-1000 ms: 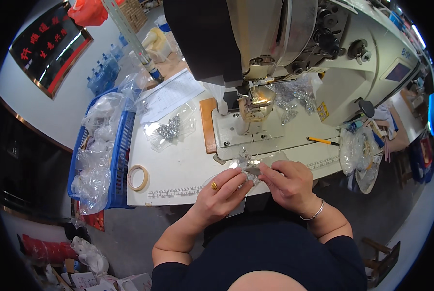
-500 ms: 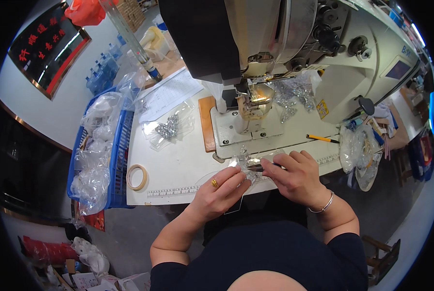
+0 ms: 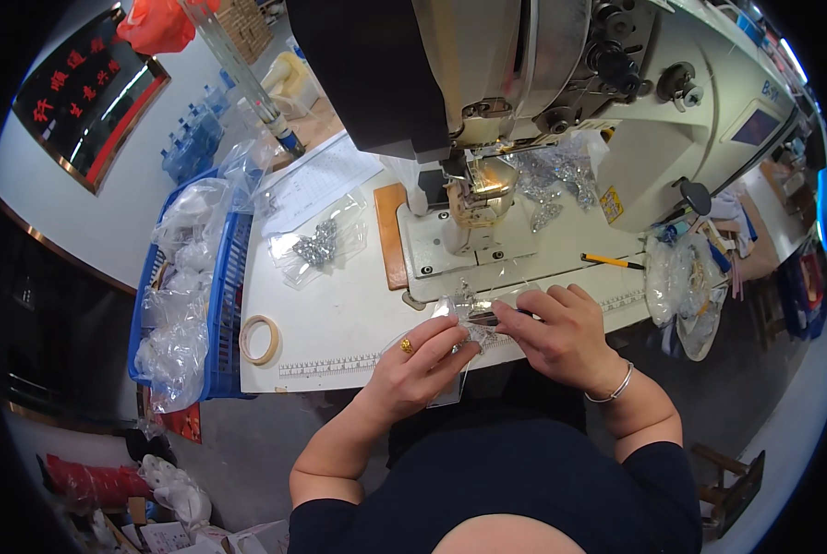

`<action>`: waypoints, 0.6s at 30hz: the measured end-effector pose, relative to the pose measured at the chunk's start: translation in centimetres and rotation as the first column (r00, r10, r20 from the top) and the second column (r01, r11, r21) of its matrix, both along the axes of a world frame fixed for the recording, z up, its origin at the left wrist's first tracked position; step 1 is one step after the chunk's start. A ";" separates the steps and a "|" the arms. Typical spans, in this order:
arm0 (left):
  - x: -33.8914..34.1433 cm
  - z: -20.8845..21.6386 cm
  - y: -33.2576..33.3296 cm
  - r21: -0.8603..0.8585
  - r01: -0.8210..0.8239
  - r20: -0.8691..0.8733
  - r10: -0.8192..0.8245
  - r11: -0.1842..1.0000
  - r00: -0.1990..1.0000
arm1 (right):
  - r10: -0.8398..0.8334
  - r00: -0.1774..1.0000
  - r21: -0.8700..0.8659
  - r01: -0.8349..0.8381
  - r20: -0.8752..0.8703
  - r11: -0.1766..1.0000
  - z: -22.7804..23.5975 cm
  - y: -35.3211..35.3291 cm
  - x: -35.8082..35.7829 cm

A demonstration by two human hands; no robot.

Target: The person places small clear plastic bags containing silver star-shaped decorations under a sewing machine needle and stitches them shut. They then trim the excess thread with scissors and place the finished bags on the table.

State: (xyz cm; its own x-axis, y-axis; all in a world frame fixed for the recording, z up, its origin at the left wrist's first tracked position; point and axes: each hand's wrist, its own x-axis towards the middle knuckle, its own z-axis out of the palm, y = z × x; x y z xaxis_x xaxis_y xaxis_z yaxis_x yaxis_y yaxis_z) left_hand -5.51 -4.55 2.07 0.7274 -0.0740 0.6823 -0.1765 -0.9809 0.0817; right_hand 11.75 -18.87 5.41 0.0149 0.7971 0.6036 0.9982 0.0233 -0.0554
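At the near edge of the table my left hand (image 3: 418,362), with fingers closed, pinches a piece of clear film with silvery sparkling trim (image 3: 480,336). My right hand (image 3: 561,334) is closed around a slim dark metal tool (image 3: 483,319), whose tip points left over the sparkling piece. The fingers hide most of the tool, so its exact kind cannot be made out. Just beyond both hands stands a sewing machine (image 3: 718,171), its needle area and metal plate (image 3: 432,242) in front of the work.
Silvery pieces on clear film (image 3: 316,245) lie left on the table, near papers (image 3: 316,185) and a tape roll (image 3: 260,340). More sparkling pieces (image 3: 547,180) rest behind the needle. A yellow pencil (image 3: 612,261) lies right. A blue basket (image 3: 224,323) holds plastic bags.
My right hand and the tool have shifted slightly against the sparkling piece, which has tilted a little. My left hand stays almost in place. The whole view has moved slightly.
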 end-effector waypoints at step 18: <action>0.4 -0.6 3.5 -0.844 -0.006 0.195 -0.317 -0.536 0.928 | 0.141 0.759 0.188 -0.025 -0.636 0.982 -1.4 0.5 2.2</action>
State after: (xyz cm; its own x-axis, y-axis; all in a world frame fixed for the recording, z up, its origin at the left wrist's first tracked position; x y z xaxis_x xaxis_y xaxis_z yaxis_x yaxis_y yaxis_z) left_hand -5.14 -1.09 1.44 0.9292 0.3434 -0.1364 -0.1281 0.6455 0.7530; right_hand 13.95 -18.40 3.96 0.3846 0.7079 0.5924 0.7208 0.1706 -0.6718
